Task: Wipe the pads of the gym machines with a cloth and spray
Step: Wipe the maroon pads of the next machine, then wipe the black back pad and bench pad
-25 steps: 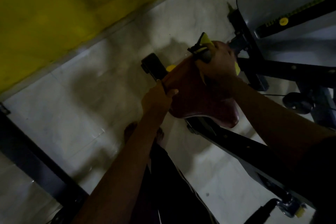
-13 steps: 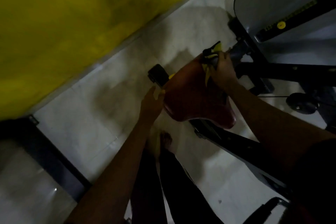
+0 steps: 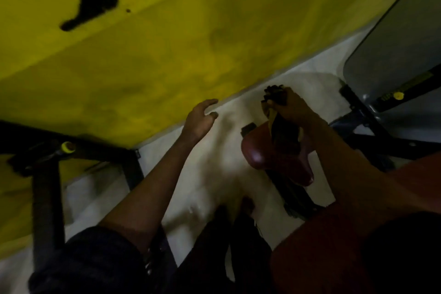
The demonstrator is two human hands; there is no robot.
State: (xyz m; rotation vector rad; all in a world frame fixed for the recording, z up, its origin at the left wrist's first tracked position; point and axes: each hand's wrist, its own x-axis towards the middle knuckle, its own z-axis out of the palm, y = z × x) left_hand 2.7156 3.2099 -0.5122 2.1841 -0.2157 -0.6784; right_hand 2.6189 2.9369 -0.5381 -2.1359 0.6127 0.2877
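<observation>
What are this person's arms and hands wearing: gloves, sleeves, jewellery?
No gloves, rings or watch show on the left hand or right hand. The left forearm is bare up to a dark sleeve bunched near the elbow. The right forearm is bare too; reddish-orange fabric lower down may be its sleeve, but it is blurred.

Yellow painted wall [image 3: 214, 43] w/ black painted marks [image 3: 95, 0] top left. Pale glossy floor [image 3: 214, 162] below it. Black metal frame [image 3: 45, 193] at left, small round yellow knob [image 3: 67, 147] on its top bar.
</observation>
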